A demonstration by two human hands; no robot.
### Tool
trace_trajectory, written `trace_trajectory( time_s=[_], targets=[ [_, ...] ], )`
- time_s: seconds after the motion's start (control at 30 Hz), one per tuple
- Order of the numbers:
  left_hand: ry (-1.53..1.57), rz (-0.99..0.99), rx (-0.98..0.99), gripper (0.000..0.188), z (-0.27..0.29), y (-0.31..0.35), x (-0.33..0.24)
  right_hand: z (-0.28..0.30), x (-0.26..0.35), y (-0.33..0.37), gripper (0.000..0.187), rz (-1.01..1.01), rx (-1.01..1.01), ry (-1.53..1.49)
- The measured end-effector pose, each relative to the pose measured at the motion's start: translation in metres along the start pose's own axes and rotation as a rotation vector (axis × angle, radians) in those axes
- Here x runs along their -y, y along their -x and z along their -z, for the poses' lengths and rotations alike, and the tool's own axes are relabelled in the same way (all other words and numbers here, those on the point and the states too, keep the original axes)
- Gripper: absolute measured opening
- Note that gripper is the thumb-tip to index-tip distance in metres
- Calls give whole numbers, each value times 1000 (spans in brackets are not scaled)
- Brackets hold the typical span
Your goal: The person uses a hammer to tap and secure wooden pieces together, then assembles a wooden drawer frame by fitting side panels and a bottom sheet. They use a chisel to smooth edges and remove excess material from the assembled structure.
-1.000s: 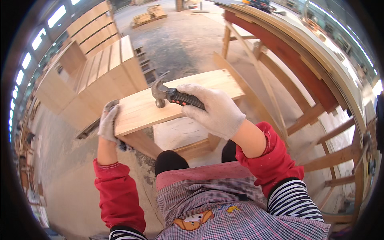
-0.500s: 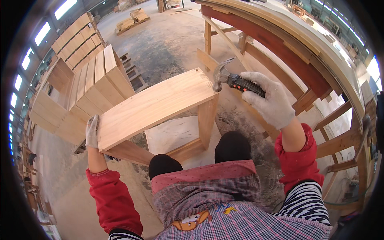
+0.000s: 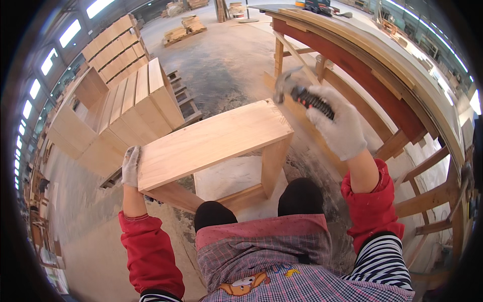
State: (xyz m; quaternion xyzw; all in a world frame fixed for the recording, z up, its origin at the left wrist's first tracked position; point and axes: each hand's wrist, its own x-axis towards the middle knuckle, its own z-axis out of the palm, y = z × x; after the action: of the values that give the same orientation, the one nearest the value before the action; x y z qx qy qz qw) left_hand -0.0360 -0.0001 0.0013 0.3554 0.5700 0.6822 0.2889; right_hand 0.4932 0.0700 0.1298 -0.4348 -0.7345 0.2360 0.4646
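A pale wooden box frame (image 3: 216,138) stands in front of my knees, its broad board on top and its inside open. My left hand (image 3: 131,166), in a whitish work glove, is closed around the left end of the frame. My right hand (image 3: 339,121), gloved too, grips the dark handle of a claw hammer (image 3: 313,102). Blurred by motion, the hammer's metal head is above the board's far right corner, apart from the wood. Dark joint marks show on the board's right end.
Several similar wooden boxes (image 3: 128,113) stand in a row on a pallet (image 3: 185,100) at the left, with a taller stack (image 3: 113,45) behind. A long workbench (image 3: 352,50) with a reddish side runs along the right. Farther off, a pallet of wood pieces (image 3: 186,30) sits on the dusty floor.
The hammer has risen off the board's right end, where its head was close to the corner. My left hand keeps its hold. The whole view has shifted slightly.
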Motion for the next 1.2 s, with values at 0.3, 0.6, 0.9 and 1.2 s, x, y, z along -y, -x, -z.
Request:
trace_trajectory(
  time_s=[0.3, 0.6, 0.9, 1.2],
  targets=[
    [-109, -47, -7, 24, -3, 6, 8, -34, -27, -16, 35, 311, -88, 39],
    [569, -44, -340, 23, 20, 87, 49, -18, -177, 17, 34, -436, -75, -192],
    [-206, -194, 11, 49, 26, 224, 36, -128, -132, 95, 36, -336, 60, -51],
    [-192, 371, 389, 97, -149, 195, 119, -178, 21, 83, 41, 64, 272, 238]
  ],
)
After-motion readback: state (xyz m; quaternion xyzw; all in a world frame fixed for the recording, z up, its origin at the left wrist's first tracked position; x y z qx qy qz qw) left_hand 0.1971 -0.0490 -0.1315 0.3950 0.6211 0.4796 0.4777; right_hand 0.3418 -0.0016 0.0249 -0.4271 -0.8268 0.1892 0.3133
